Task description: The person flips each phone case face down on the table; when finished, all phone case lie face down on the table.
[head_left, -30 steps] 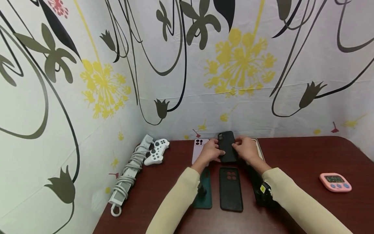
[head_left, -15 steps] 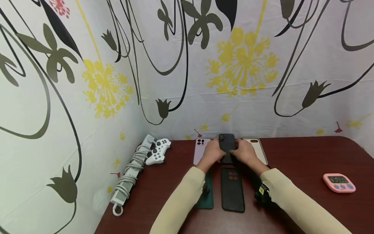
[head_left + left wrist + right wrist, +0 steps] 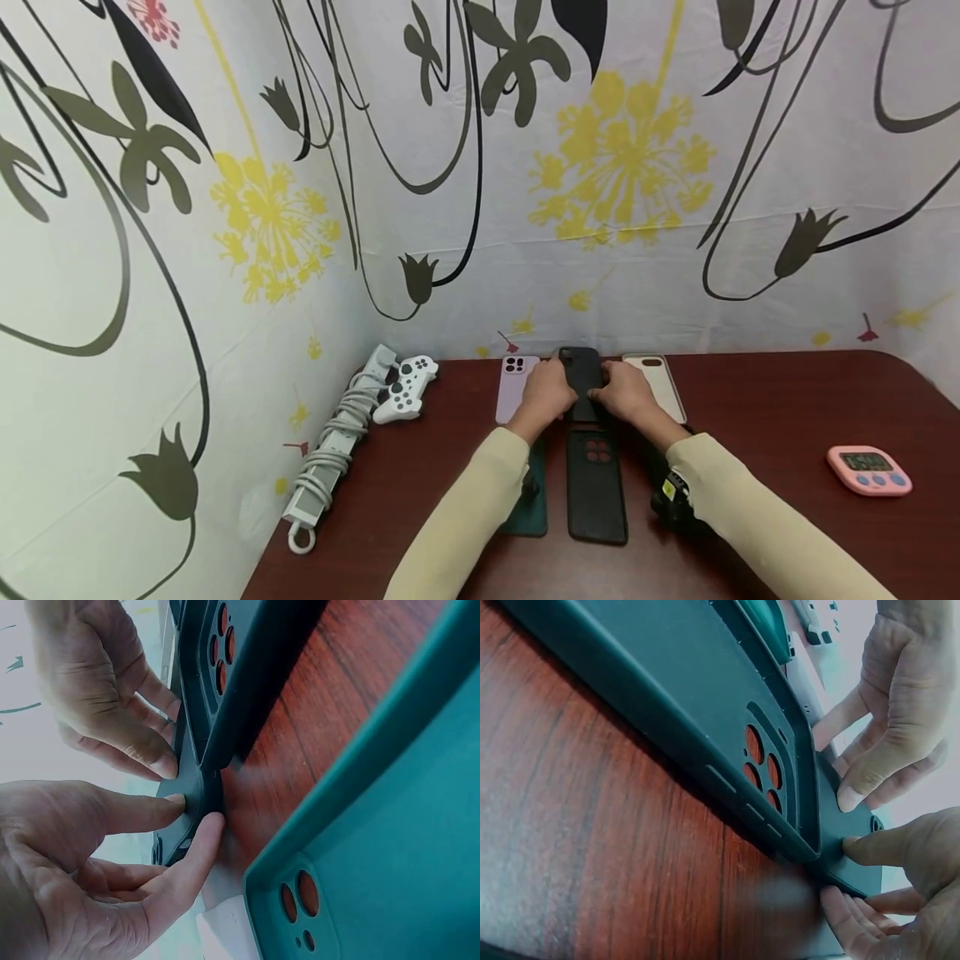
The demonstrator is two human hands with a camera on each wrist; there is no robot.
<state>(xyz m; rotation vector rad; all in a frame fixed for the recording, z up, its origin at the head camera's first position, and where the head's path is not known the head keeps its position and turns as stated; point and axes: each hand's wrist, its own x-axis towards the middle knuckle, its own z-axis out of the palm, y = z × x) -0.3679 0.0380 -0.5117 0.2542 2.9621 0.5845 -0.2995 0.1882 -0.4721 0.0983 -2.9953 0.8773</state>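
On the far left of the dark red desk [image 3: 787, 400], well away from the fingers, a white power strip [image 3: 330, 450] with its coiled cord lies along the wall, and a white game controller [image 3: 405, 387] sits beside it. Closer in, a lilac phone case [image 3: 513, 385] lies just outside the left hand [image 3: 546, 393], partly under it. Between the two hands lies the black phone case [image 3: 581, 382], flat on the desk with its long axis running away from the person, camera cutout at the far end. The left hand's fingers [image 3: 161, 810] are nearly straight, thumb and forefinger tips pressing the case's near left edge; the right hand [image 3: 628, 392] mirrors this, its fingers [image 3: 866, 847] touching the near right edge, neither hand curled round it. Both hands are equally near, one on each long side. Just nearer the person than the fingertips, a second dark phone case [image 3: 596, 483] with three round cutouts lies on the same line, its far end touching or just short of the held case. A teal phone case [image 3: 534, 508] lies under the left forearm, a cream phone case [image 3: 663, 383] beyond the right hand, and a pink timer [image 3: 868, 468] well off to the right.
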